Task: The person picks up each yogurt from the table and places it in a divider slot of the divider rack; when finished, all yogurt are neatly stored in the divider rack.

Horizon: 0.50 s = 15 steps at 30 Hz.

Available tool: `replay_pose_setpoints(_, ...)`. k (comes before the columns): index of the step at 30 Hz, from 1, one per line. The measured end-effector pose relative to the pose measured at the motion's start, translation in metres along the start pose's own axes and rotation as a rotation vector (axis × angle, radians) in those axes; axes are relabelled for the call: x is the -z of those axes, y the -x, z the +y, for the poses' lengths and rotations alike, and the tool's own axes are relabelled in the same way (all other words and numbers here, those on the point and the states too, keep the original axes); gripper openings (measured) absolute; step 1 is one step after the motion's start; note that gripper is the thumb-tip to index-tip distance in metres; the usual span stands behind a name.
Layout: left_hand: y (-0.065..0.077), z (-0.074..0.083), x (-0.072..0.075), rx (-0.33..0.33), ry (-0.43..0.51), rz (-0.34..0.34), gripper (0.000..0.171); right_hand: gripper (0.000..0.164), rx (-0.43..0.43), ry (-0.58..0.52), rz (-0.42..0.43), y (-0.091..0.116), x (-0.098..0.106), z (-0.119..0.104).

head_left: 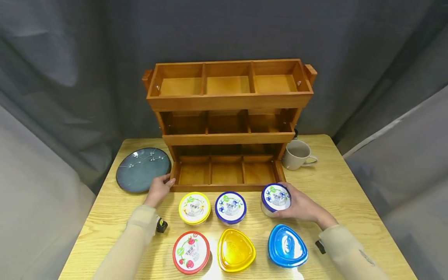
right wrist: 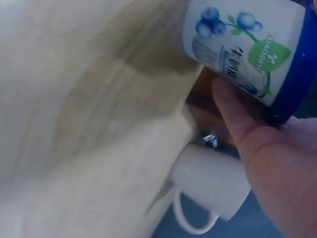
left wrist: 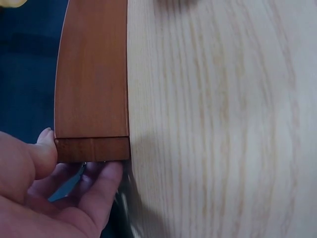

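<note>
My right hand [head_left: 301, 205] grips a round white tub with a blue lid and blueberry print [head_left: 276, 197], just in front of the wooden rack's right front corner. In the right wrist view the tub [right wrist: 242, 44] is tilted above the table, with a finger along its side. My left hand [head_left: 160, 189] holds the left front corner of the three-tier wooden rack [head_left: 229, 102]. The left wrist view shows thumb and fingers around the end of the bottom tier's front board [left wrist: 92, 99]. The rack's visible compartments hold nothing.
A yellow-lidded tub [head_left: 194, 208] and another blue-lidded tub [head_left: 230, 207] stand before the rack. Nearer are a red-lidded tub [head_left: 191, 252], a yellow triangular box [head_left: 236, 251] and a blue one [head_left: 287, 246]. A dark plate [head_left: 141, 171] lies left; a mug [head_left: 295, 155] stands right.
</note>
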State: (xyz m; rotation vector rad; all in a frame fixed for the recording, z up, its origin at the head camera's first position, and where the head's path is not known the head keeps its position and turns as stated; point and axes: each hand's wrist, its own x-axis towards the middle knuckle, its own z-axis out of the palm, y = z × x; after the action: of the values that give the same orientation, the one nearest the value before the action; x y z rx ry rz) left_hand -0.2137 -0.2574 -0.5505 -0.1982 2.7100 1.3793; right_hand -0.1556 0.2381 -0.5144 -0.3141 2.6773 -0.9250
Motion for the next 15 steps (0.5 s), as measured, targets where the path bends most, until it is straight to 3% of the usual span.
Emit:
replay_pose_setpoints(9,0.001,0.003,-0.002,-0.016,0.014,0.013,0.046,0.117,-0.058,-0.014,0.116,0.024,0.017,0.021)
replay_pose_setpoints(15,0.003,0.002,-0.002,0.000,0.020,0.023,0.046,0.117,-0.048,0.004,0.154,0.041,0.041,0.010)
